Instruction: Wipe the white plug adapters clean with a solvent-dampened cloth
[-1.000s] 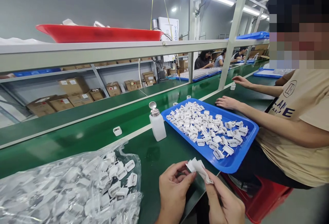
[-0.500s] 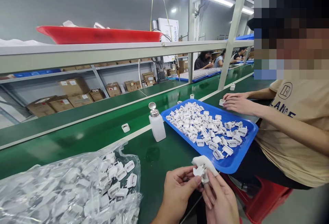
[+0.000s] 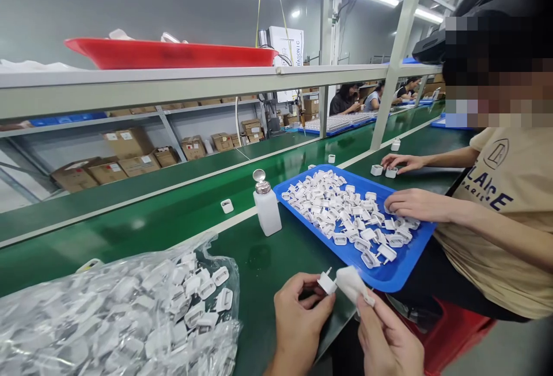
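My left hand point(image 3: 299, 319) is closed, pinching a small white plug housing point(image 3: 327, 283) between thumb and fingers, its metal pins pointing up and outward. A folded white cloth point(image 3: 350, 284) is held by my right hand point(image 3: 386, 333), the fingertips gripping its lower end. The cloth is close beside the plug housing; whether they touch I cannot tell. Just beyond my hands lies a blue tray point(image 3: 391, 284) heaped with white plug housings point(image 3: 322, 203). To the left, an open clear plastic bag point(image 3: 211, 249) holds many more such pieces.
A white pump bottle point(image 3: 268, 212) stands left of the tray. Single white housings point(image 3: 227, 206) sit on the green conveyor belt point(image 3: 173, 203). At right, a co-worker's hand point(image 3: 417, 204) reaches over the tray, the other point(image 3: 404, 163) near two housings. A shelf with a red tray point(image 3: 173, 54) spans above.
My hands have drawn apart; the cloth has come away from around the plug housing. The co-worker's nearer hand has moved to the tray. A yellowish-white piece now shows behind the bag.
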Tool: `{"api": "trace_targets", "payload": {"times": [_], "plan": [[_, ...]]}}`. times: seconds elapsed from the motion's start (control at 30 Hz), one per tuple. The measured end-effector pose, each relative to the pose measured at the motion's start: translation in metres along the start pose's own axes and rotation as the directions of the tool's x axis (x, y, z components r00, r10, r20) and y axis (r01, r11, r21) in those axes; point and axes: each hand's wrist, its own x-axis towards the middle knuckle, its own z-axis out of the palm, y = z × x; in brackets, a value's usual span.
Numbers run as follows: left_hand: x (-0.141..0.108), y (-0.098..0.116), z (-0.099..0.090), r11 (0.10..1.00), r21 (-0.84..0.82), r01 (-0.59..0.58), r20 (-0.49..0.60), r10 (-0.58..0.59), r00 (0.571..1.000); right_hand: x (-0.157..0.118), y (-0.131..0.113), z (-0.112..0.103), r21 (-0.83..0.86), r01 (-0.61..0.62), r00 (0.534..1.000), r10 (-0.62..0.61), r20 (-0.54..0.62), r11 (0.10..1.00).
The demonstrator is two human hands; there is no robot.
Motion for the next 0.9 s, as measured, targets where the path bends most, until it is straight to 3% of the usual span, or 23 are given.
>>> {"api": "trace_targets", "payload": {"times": [0.07, 0.17, 0.23, 0.33, 0.67, 0.77, 0.83, 0.9], "plan": [[-0.001, 0.002, 0.000, 0.990, 0.137, -0.039, 0.046, 0.033, 0.998, 0.004, -0.003, -0.003, -0.218, 0.158, 0.987, -0.159, 0.014, 0.963], [-0.002, 0.006, -0.001, 0.897, 0.415, -0.152, 0.129, 0.107, 0.986, 0.015, -0.005, -0.004, -0.384, 0.392, 0.906, -0.278, 0.319, 0.836], [-0.002, 0.009, -0.002, 0.827, 0.540, -0.157, 0.146, 0.091, 0.985, 0.023, -0.005, -0.004, -0.440, 0.458, 0.838, -0.210, 0.503, 0.772], [0.000, 0.011, -0.002, 0.816, 0.565, -0.121, 0.137, 0.052, 0.989, 0.030, -0.007, -0.008, -0.512, 0.443, 0.801, -0.067, 0.595, 0.736], [0.002, 0.007, -0.001, 0.869, 0.473, -0.144, 0.158, 0.078, 0.984, 0.024, -0.034, -0.032, -0.462, 0.421, 0.785, -0.058, 0.617, 0.781], [0.003, 0.003, -0.004, 0.886, 0.453, -0.098, 0.112, 0.053, 0.992, 0.020, -0.030, -0.035, -0.445, 0.310, 0.845, -0.029, 0.534, 0.840], [0.003, 0.000, -0.005, 0.927, 0.369, -0.061, 0.083, 0.032, 0.996, 0.017, -0.026, -0.031, -0.429, 0.163, 0.918, 0.023, 0.397, 0.888], [0.004, -0.002, -0.006, 0.965, 0.259, -0.043, 0.090, 0.020, 0.996, 0.014, -0.023, -0.023, -0.336, 0.005, 0.955, 0.095, 0.280, 0.942]]}}
